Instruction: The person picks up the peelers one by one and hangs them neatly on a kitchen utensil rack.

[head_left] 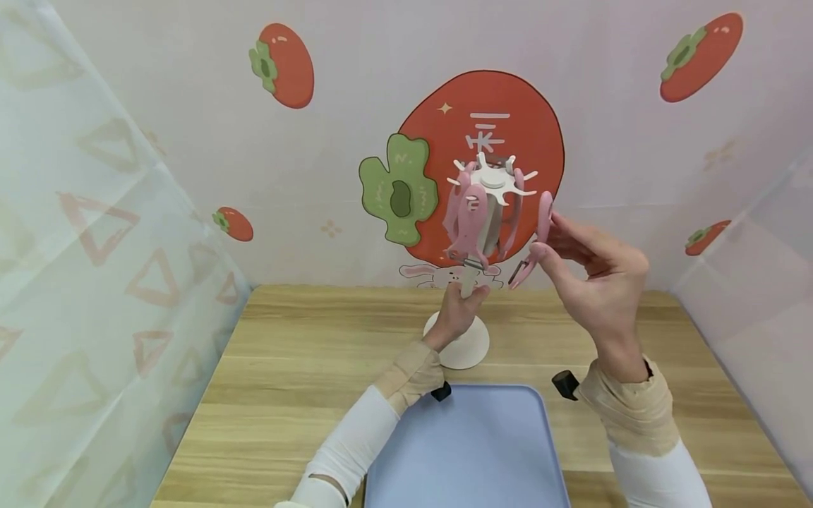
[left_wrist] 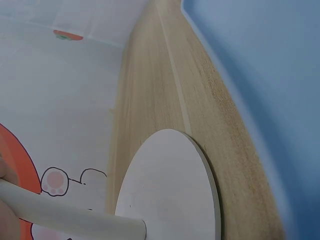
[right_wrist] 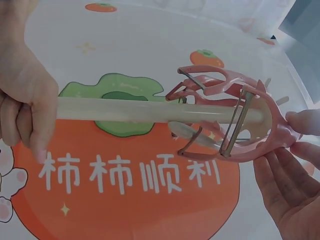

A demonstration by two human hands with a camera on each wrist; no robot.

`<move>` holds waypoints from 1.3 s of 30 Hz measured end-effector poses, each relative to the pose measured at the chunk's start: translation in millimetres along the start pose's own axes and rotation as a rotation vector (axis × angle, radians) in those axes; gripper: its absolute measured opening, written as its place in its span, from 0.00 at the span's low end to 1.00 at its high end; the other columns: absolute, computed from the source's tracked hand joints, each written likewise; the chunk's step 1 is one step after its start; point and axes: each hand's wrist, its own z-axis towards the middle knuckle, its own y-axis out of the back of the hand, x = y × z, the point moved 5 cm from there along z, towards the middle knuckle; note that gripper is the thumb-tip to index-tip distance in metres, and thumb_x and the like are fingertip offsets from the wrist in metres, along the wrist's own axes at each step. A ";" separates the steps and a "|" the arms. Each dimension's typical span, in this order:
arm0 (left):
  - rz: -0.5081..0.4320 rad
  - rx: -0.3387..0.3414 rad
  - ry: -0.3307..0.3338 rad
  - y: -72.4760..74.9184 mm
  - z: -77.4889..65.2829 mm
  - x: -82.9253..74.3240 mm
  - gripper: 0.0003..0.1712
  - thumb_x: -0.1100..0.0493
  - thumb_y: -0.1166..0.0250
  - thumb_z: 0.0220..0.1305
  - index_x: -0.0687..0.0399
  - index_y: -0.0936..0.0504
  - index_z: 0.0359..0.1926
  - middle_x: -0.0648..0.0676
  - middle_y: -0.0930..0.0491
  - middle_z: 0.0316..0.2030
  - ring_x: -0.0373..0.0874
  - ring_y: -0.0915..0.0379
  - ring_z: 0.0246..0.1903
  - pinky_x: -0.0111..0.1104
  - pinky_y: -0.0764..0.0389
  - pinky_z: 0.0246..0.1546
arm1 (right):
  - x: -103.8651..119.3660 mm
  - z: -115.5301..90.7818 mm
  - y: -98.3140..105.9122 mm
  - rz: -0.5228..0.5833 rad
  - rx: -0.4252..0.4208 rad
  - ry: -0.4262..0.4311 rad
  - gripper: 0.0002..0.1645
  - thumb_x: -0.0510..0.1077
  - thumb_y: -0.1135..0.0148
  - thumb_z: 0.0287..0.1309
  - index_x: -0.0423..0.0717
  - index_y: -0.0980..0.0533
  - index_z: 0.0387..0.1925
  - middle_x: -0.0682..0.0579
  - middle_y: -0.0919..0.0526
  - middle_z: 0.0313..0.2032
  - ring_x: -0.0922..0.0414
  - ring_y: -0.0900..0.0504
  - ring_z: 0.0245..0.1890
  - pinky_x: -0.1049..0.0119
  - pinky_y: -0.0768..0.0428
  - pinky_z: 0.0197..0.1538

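Observation:
A white stand has a round base (head_left: 468,351) on the table, an upright pole (left_wrist: 75,216) and a white top ring of hooks (head_left: 492,180). Several pink peelers (head_left: 471,222) with metal blades hang from the hooks. My left hand (head_left: 456,315) grips the pole below them. To the right of the rack, my right hand (head_left: 600,279) pinches one pink peeler (head_left: 544,217) by its handle between thumb and fingers, its blade end hanging down. In the right wrist view that peeler (right_wrist: 274,134) overlaps the hanging ones, so any contact with a hook cannot be made out.
A blue tray (head_left: 470,451) lies on the wooden table (head_left: 286,381) in front of the stand. Patterned cloth walls (head_left: 343,85) with persimmon drawings enclose the back and sides. A small black block (head_left: 564,384) sits at my right wrist.

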 end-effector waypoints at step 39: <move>-0.020 0.039 -0.061 2.7 -3.0 -35.0 0.14 0.71 0.41 0.70 0.76 0.22 0.54 0.44 0.40 0.20 0.35 0.44 0.23 0.32 0.33 0.36 | -29.1 11.7 -6.4 -0.078 0.036 -0.030 0.27 0.20 0.28 0.44 0.28 0.16 0.51 0.49 0.09 0.40 0.55 0.10 0.39 0.70 0.14 0.42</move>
